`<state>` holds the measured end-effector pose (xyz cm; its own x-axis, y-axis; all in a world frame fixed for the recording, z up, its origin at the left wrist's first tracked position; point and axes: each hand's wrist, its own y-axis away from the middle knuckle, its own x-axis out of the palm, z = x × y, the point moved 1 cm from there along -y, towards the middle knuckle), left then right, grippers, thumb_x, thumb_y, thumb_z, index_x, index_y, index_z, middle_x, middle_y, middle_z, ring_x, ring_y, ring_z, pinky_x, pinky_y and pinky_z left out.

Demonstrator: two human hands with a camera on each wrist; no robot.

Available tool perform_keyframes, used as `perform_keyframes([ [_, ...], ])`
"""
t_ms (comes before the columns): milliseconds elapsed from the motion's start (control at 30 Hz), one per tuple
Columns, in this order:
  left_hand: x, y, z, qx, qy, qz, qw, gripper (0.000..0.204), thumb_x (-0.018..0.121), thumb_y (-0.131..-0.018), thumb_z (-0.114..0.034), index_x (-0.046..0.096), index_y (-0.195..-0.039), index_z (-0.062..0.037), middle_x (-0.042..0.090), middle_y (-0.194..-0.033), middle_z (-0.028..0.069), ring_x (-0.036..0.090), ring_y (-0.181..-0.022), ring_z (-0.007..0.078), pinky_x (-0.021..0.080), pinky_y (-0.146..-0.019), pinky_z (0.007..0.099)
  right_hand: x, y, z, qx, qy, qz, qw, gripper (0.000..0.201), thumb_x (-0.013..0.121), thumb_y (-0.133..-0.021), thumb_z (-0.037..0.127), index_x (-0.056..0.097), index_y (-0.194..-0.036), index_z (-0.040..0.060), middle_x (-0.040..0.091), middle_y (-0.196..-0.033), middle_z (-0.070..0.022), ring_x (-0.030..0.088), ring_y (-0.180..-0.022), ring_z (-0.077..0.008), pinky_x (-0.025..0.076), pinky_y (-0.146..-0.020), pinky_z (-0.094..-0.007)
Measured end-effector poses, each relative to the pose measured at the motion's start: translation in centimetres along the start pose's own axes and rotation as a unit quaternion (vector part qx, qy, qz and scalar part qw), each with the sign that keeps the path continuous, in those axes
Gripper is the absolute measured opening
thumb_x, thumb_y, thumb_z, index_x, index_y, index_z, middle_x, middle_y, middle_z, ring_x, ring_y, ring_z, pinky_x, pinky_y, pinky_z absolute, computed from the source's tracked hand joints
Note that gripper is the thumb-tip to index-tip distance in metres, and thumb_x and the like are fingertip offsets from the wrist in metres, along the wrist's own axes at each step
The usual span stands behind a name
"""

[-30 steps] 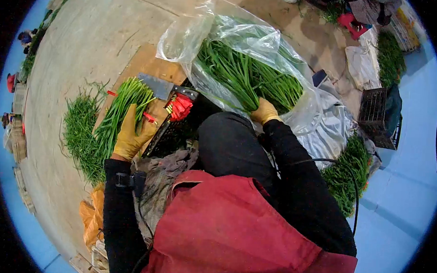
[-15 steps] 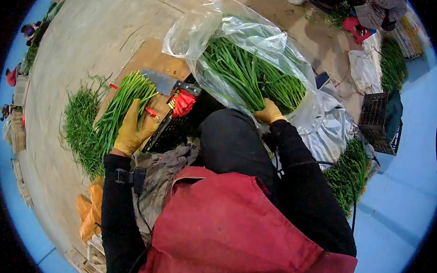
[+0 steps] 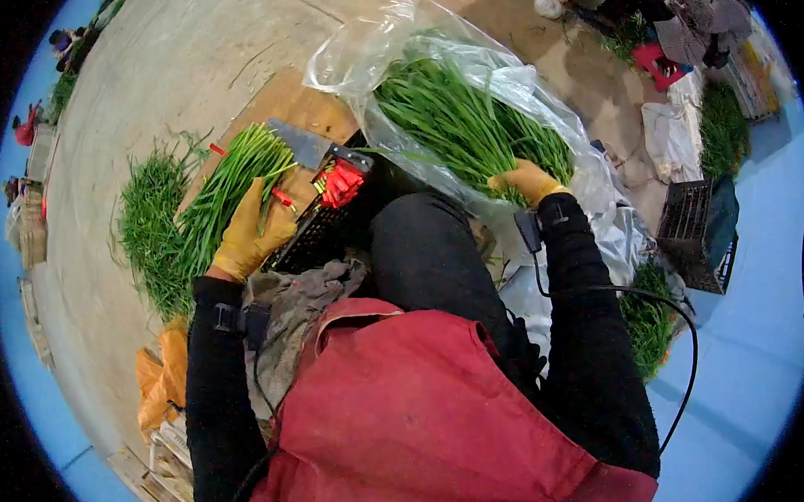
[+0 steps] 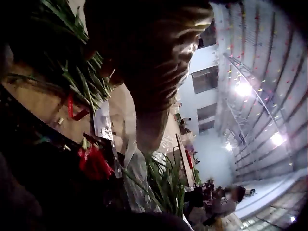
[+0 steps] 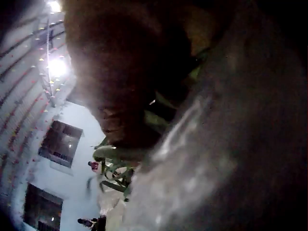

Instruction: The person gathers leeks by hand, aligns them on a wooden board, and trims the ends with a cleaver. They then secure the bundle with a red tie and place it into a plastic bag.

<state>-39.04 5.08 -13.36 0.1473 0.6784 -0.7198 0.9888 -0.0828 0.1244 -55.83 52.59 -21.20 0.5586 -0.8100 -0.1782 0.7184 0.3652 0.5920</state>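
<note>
My left hand (image 3: pixel 246 232), in a yellow glove, rests with thumb spread against a bunch of garlic chives (image 3: pixel 236 188) on a wooden board (image 3: pixel 292 101). In the left wrist view that hand (image 4: pixel 154 72) is a dark shape beside the stalks. A clear plastic bag (image 3: pixel 347 59) lies open, filled with more garlic chives (image 3: pixel 442 111). At the near end of these, my gloved right hand (image 3: pixel 533 181) lies across the stalks, fingers pointing left. The right wrist view is dark and blurred, with the hand (image 5: pixel 120 72) covering most stalks.
A cleaver (image 3: pixel 304 144) lies on the board beside red strips (image 3: pixel 339 183) at a black crate. Loose greens (image 3: pixel 153 220) lie on the floor at left. Another black crate (image 3: pixel 686 221) and more greens (image 3: pixel 648 317) are at right. A cable (image 3: pixel 683 305) hangs from my right wrist.
My right hand has moved right and turned, from gripping the ends of a bunch in the bag to lying across the stalks. The left hand has stayed at its bunch.
</note>
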Motion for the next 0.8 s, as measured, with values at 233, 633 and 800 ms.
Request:
perform_keyframes([
  [233,1.6,1.9,-4.3,0.064,-0.059,-0.006,0.996,0.078,0.075,-0.072,-0.038,0.041,-0.133,-0.0024,0.047,-0.130,0.0206,0.043,-0.121,0.0371,0.033,-0.104,0.0415,4.7,-1.4,-4.8,0.060,-0.103,0.062,0.991,0.037,0.068,-0.077,0.015,0.064,-0.112,0.0027,0.065,-0.105,-0.0046,0.056,-0.096,-0.0159,0.040,-0.089,-0.0294],
  [633,3.2,3.8,-4.3,0.065,-0.097,0.023,0.993,0.078,0.071,-0.075,-0.039,0.039,-0.134,0.0005,0.045,-0.133,0.0219,0.044,-0.123,0.0346,0.034,-0.104,0.0385,3.5,-3.3,-5.5,-0.128,0.053,-0.101,0.985,0.036,0.070,-0.072,0.011,0.064,-0.107,0.0026,0.067,-0.092,-0.0051,0.061,-0.082,-0.0182,0.047,-0.075,-0.0321],
  [800,4.1,4.2,-2.5,0.005,-0.049,0.061,0.997,0.084,0.074,-0.076,-0.039,0.033,-0.139,0.0001,0.038,-0.140,0.0215,0.033,-0.133,0.0321,0.027,-0.109,0.0373,7.3,-3.9,-6.1,-0.051,0.224,-0.107,0.967,0.047,0.073,-0.070,0.017,0.059,-0.112,0.0007,0.066,-0.103,-0.0172,0.063,-0.094,-0.0286,0.048,-0.082,-0.0351],
])
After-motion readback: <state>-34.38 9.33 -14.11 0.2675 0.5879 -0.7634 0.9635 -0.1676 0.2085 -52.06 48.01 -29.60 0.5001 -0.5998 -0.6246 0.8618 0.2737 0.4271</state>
